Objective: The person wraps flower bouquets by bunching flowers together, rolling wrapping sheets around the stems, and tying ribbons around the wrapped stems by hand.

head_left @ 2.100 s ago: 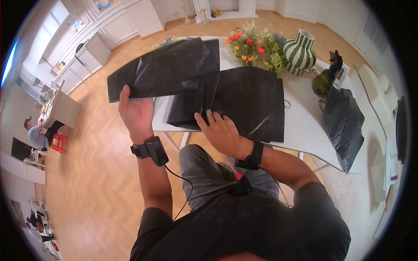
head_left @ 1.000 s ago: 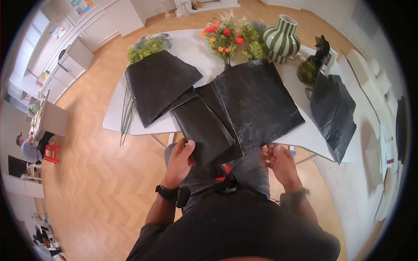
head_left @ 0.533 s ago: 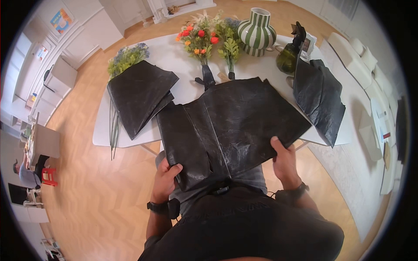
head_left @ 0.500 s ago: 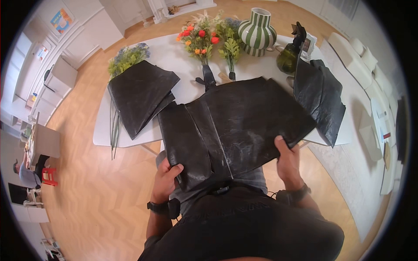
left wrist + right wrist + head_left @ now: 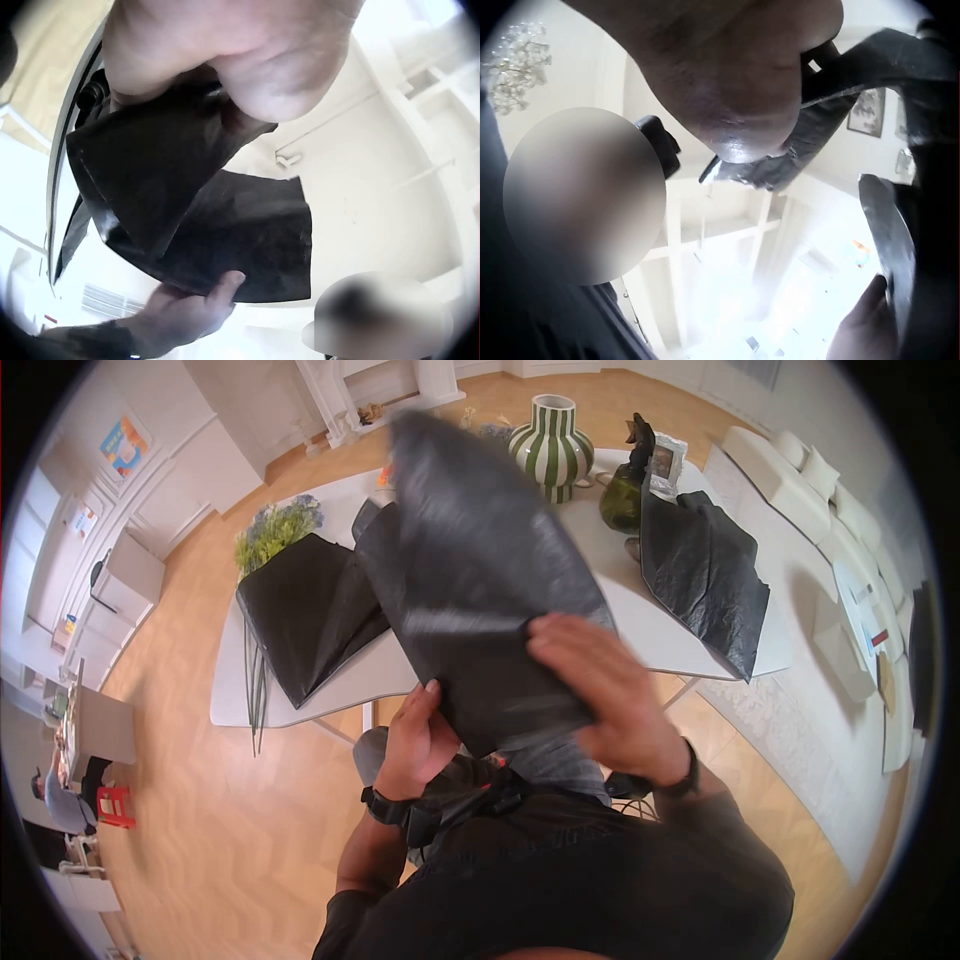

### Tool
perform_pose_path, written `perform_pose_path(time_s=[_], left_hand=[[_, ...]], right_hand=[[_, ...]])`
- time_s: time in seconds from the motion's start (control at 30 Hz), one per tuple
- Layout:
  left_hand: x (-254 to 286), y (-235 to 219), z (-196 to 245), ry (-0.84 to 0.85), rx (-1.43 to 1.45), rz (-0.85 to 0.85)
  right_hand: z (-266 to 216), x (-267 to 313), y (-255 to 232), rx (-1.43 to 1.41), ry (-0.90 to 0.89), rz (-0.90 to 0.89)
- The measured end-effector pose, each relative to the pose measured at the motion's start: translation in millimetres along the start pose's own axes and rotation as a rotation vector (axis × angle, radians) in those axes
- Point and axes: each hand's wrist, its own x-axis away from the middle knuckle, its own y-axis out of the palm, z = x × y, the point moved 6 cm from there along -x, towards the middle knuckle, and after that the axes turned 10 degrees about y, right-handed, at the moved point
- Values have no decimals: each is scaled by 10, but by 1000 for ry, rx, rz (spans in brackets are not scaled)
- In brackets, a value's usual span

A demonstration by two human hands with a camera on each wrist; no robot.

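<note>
A large black sheet, creased and slightly glossy like wrapping paper (image 5: 480, 560), is lifted over the front of the table and bent into a curve. My left hand (image 5: 420, 745) grips its lower left edge, thumb on the near face. My right hand (image 5: 615, 695), blurred, lies along the right side of the sheet. In the left wrist view that right hand (image 5: 187, 311) pinches the edge, its thumb against the sheet (image 5: 262, 247). Another folded black sheet (image 5: 310, 615) lies on the table at the left, over flower stems (image 5: 255, 680).
On the white table (image 5: 640, 635) stand a green-striped vase (image 5: 552, 445), a dark green bottle (image 5: 622, 500) and a picture frame (image 5: 667, 463). A black sheet (image 5: 710, 575) hangs over the right edge. Blue flowers (image 5: 275, 535) lie at the left. A seated person (image 5: 65, 800) is far left.
The flat-held sheet has been raised and bent upward, covering most of the orange flowers. My right hand has moved left and up over it; my left hand has shifted slightly right.
</note>
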Motion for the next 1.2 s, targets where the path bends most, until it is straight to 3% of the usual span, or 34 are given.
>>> perform_pose_path(time_s=[0.13, 0.17, 0.2, 0.27, 0.33, 0.37, 0.4, 0.47, 0.53, 0.6, 0.67, 0.73, 0.87, 0.93, 0.97, 1.0, 1.07, 1.13, 1.2], left_hand=[[17, -55, 24, 24, -323, -30], [-6, -213, -73, -78, 19, 167], [25, -324, -172, -177, 363, 364], [110, -456, -157, -159, 311, 424], [169, -610, -161, -143, 307, 458], [179, -631, -141, -138, 309, 461], [180, -616, -114, -120, 367, 416], [182, -560, -72, -93, 427, 374], [154, -410, -46, -105, 606, 343], [96, -418, -108, -104, 500, 354], [0, -414, -107, -98, 392, 357], [-136, -276, -63, -111, 504, 194], [-150, -532, -41, -78, 519, 228], [-53, -974, 112, 114, 268, 209], [-9, -1111, 414, 263, -290, 388], [56, -1024, 780, 405, -858, 550], [38, -350, 1229, 717, -1034, 562], [-202, 583, 1311, 759, -1496, 33], [-431, 1134, 1203, 748, -1707, -267]], right_hand=[[241, 123, 507, 27, 19, -81], [319, 87, 400, -56, 112, 32], [343, 64, 330, -59, 114, 29], [915, 266, 208, -321, 1043, 47], [1261, 395, 193, -863, 912, 526], [1145, 319, 98, -1052, 871, 689], [1163, 286, 60, -1052, 869, 682], [1227, 189, -1, -1548, 684, 704], [1215, 113, -121, -1579, 692, 730], [1206, 63, -239, -1636, 660, 827], [1297, 55, -281, -1676, 594, 775], [1369, 10, -278, -1860, 467, 659], [1481, -12, -412, -1845, 343, 606], [1512, -24, -555, -1689, 448, 751], [1507, -43, -611, -1684, 445, 756], [1460, -91, -674, -1675, 363, 697], [1349, -232, -767, -1666, 280, 646], [1151, -495, -760, -1514, 389, 741], [810, -888, -660, -1543, 371, 589]])
